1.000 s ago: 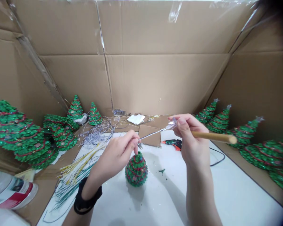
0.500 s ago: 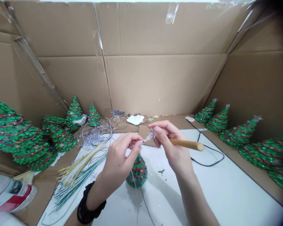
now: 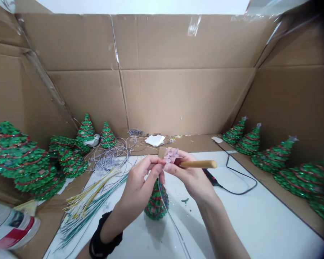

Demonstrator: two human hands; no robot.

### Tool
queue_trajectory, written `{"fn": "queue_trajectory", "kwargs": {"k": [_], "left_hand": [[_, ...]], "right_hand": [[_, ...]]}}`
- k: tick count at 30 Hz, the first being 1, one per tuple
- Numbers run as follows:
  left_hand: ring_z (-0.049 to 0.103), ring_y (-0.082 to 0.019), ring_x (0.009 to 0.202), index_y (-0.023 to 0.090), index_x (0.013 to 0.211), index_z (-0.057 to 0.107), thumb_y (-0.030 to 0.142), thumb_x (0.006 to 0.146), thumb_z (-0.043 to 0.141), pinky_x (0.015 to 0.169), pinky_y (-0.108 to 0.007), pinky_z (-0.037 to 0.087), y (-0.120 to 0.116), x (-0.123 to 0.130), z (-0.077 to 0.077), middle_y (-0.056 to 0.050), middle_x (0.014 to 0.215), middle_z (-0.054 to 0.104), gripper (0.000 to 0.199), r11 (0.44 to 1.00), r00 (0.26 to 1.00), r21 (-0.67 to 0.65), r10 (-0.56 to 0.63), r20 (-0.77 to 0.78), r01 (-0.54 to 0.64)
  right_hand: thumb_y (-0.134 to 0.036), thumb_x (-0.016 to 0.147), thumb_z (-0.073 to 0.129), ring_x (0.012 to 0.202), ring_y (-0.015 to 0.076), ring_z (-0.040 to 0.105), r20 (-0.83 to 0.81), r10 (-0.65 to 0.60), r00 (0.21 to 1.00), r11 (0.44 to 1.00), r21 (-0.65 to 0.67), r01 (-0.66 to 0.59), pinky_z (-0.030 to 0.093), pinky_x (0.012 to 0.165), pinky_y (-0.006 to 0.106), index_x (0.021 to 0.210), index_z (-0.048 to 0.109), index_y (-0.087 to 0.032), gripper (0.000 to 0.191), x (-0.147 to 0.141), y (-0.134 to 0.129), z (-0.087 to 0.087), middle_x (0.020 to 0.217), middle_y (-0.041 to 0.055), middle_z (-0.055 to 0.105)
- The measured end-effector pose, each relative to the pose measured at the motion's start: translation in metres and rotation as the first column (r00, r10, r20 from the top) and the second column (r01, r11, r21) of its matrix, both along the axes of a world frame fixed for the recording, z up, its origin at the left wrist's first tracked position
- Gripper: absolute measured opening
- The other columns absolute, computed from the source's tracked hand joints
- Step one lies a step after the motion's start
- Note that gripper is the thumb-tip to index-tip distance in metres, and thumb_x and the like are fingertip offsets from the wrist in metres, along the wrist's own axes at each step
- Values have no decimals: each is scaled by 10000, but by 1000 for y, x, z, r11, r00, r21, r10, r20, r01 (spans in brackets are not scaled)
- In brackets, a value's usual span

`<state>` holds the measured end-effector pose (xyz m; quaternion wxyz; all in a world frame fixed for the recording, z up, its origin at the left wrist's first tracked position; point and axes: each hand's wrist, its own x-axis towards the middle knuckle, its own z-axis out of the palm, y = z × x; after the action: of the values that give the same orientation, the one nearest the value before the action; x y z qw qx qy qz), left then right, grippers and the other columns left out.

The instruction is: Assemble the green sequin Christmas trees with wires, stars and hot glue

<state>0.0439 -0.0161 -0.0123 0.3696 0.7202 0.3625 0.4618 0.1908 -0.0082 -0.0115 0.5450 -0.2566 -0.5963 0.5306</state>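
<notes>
Me pinching a pale pink star (image 3: 171, 155) above a small green sequin tree (image 3: 156, 201).
L hand (image 3: 139, 185) narrow, fingertips on the star; R hand (image 3: 190, 178) narrow too, gripping a smooth wooden dowel (image 3: 198, 164), both kept close, prob to steady the thin, crinkly, see-through star. Silver wire (image 3: 175, 226) hangs past the tree's bumpy cone.

This is a makeshift craft workspace: flattened cardboard walls (image 3: 178, 100) box in a white work surface (image 3: 248, 216), with sequinned green Christmas tree ornaments (image 3: 272, 158) lined along its edges and bundles of coloured wire (image 3: 83, 205) spread beside them.
</notes>
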Motion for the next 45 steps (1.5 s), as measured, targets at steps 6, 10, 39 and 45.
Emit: {"fn": "queue_trajectory", "kwargs": {"k": [6, 10, 39, 45], "left_hand": [[450, -93, 571, 188, 807, 482, 355, 954, 389, 586, -228, 360, 2, -2, -4, 52, 603, 466, 242, 994, 996, -54, -93, 0, 92], [436, -98, 579, 189, 794, 484, 341, 958, 372, 581, -234, 344, 4, -6, -4, 45, 617, 462, 250, 993, 988, -37, -116, -107, 112], [414, -108, 621, 188, 836, 574, 403, 909, 452, 545, -214, 328, 38, -59, 8, 11, 695, 479, 258, 946, 932, -233, -277, -233, 223], [351, -87, 519, 180, 837, 552, 361, 910, 472, 529, -219, 304, 34, -35, 2, 56, 554, 389, 211, 974, 986, -173, -128, 103, 145]], "right_hand": [[-407, 737, 711, 552, 104, 492, -23, 62, 998, 998, -31, -63, 436, 539, 246, 723, 531, -193, 280, 0, 2, -3, 621, -39, 496], [-395, 761, 684, 616, 106, 450, -5, -84, 996, 996, 41, 84, 404, 552, 234, 699, 526, -191, 266, 4, 2, -4, 683, -19, 480], [-336, 781, 680, 448, 97, 264, -262, -722, 640, 643, 86, 761, 105, 453, 308, 602, 543, -231, 248, 112, 8, 9, 522, -24, 332], [-635, 864, 402, 446, 112, 367, 314, -489, 814, 872, 146, 467, 235, 417, 272, 1032, 651, -184, 542, 107, 4, 3, 524, 10, 515]]}}
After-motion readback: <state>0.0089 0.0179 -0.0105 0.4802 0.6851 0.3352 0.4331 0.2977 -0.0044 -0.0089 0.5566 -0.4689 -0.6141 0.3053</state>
